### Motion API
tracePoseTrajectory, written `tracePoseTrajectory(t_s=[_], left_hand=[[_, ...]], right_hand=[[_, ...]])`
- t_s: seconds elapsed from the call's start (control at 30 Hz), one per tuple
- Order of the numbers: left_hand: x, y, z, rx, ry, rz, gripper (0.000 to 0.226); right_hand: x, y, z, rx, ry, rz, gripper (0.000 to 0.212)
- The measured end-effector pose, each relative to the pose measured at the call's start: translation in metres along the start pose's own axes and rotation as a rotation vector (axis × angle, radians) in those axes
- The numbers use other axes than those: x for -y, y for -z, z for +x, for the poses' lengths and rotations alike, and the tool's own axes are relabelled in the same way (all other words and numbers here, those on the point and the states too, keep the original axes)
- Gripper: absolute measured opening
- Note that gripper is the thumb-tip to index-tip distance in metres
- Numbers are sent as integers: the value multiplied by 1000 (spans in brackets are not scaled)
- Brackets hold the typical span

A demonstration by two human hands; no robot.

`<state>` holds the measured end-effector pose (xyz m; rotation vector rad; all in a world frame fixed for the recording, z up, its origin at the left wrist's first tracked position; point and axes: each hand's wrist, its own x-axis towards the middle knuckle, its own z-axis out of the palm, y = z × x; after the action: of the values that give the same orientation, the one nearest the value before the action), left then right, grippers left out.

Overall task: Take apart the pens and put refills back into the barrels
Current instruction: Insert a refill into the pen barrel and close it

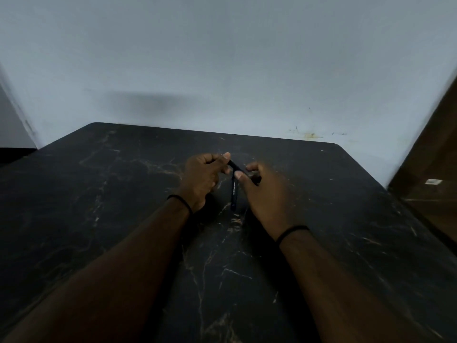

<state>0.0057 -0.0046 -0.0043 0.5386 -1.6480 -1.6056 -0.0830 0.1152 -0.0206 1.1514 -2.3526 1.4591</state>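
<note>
Both hands meet above the middle of the black marble table [123, 206]. My left hand [200, 180] pinches the upper end of a dark pen [235, 165] that slants down to the right. My right hand [265, 196] closes thumb and fingers around the same pen's lower part, and its end sticks out past the fingers. A second dark pen piece with white print [233, 194] hangs straight down between the two hands, its top by my right thumb. Which hand holds it cannot be made out. No loose refill is visible.
The table's far edge meets a pale blue-grey wall [222, 70]. A brown wooden surface [435, 157] stands to the right of the table. Each wrist wears a black band. The light is dim.
</note>
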Motion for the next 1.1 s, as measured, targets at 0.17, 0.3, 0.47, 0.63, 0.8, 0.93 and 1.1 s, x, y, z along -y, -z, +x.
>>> tracePoseTrajectory(t_s=[0.17, 0.3, 0.47, 0.63, 0.8, 0.93, 1.1], left_hand=[[-2, 0, -2, 1, 1, -3, 25], [-3, 0, -1, -7, -1, 10, 26], [-2, -1, -3, 13, -3, 8, 26], [-1, 0, -2, 16, -2, 15, 27], [-1, 4, 0, 48, 42, -103, 18], [0, 4, 1, 39, 46, -109, 15], [-1, 8, 2, 96, 67, -163, 28]], right_hand=[[-3, 0, 0, -9, 5, -17, 15], [-1, -1, -1, -15, 47, -42, 25], [-4, -3, 1, 12, -25, -16, 15], [-5, -2, 1, 13, 7, 8, 12], [-3, -5, 0, 19, 49, 0, 13], [-5, -5, 0, -51, 16, 35, 17], [2, 0, -1, 55, 22, 6, 22]])
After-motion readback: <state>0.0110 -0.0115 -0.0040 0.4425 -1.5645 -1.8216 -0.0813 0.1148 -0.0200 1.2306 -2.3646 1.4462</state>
